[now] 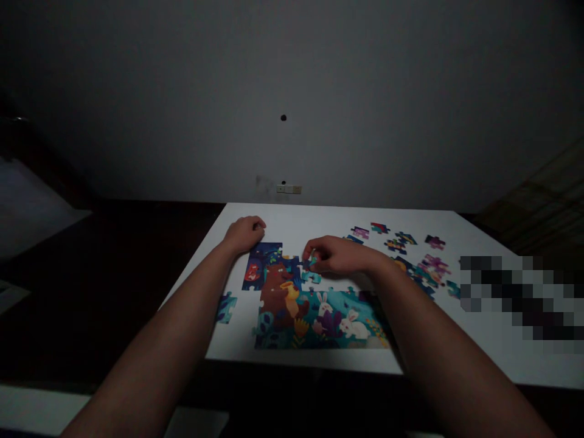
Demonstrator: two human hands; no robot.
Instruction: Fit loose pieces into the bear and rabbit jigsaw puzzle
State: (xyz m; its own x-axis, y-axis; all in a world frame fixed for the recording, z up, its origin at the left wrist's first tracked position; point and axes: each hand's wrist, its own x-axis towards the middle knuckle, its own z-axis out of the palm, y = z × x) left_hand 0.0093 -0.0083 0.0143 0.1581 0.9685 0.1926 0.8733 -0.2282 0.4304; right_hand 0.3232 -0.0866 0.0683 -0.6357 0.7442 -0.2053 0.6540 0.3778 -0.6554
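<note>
A partly joined jigsaw puzzle [278,304] lies on the white table, showing a brown bear, two white rabbits and plants. Just above its upper edge, my right hand [340,255] pinches a teal puzzle piece [312,263] between thumb and fingers. Close below that piece lies another light teal piece [311,277]. My left hand [245,234] rests on the table beyond the puzzle's upper left corner, its fingers loosely curled with nothing visible in them. A dark blue section with a red animal [252,274] sits at the puzzle's left side.
Several loose pieces [395,245] are scattered to the right on the table [292,219]. One teal piece [227,308] lies left of the puzzle, beside my left forearm. A pixelated patch [520,298] hides part of the table's right side. Behind the table stands a grey wall with a socket [289,189].
</note>
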